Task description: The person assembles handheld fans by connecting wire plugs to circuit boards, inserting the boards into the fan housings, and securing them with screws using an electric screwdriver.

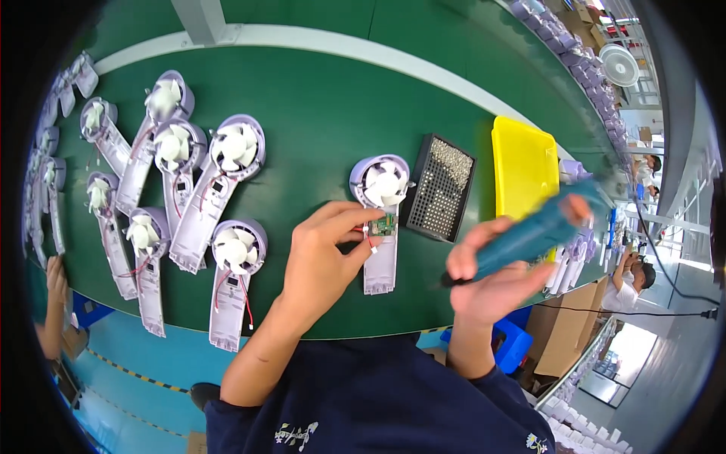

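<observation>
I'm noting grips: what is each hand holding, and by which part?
The right hand holds a teal screwdriver around its body. The left hand touches a green circuit board at its left end; whether it grips is unclear.

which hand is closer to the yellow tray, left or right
The right hand: gripping a teal tool, it is by the near end of the yellow tray. The left hand is farther off to the left, at the green circuit board.
</observation>
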Demonstrator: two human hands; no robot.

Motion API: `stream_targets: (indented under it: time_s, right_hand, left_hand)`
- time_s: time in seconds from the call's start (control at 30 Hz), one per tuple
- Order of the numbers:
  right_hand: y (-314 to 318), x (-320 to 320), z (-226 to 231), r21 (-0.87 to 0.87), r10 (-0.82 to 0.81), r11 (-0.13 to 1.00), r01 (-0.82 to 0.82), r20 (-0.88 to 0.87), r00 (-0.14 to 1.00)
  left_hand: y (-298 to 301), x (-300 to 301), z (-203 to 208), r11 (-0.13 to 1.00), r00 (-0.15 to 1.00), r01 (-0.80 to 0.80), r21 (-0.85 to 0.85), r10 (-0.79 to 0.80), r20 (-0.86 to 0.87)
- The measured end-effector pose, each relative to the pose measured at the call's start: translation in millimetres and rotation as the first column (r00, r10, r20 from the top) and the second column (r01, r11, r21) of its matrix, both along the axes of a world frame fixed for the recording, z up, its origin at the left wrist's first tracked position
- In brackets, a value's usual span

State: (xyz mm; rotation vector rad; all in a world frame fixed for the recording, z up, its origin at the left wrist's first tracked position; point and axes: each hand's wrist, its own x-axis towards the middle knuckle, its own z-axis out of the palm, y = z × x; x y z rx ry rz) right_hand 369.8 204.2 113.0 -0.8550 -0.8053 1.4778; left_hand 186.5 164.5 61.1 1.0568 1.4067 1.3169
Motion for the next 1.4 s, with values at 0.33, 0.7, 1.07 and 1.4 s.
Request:
stream_targets:
  time_s: [0.33, 0.7, 1.07, 1.4]
  right_hand:
    - [-46, 5, -34, -0.349, 0.201, 0.927, -0.139, 0.147, 0.969]
    - [-50, 8, -39, -0.427, 0.277, 0.867, -0.256, -0.015, 0.961]
    - [-37, 15, -43, -0.331, 0.281, 0.905, -0.269, -0.010, 0.960]
    - [57, 125, 7, 0.045, -0.038, 0.999, 0.008, 0.717, 0.696]
  left_hand:
    - [-21, 7, 15, 0.991, 0.999, 0.041, 0.127, -0.038, -0.025]
    - [-35, 11, 11, 0.996, 0.996, 0.068, 0.056, -0.072, 0.060]
    - [-19, 18, 28, 0.995, 0.995, 0.100, 0.032, -0.099, -0.021]
    - [129, 12, 48, 0.969, 0.973, 0.191, 0.157, -0.166, -0.160]
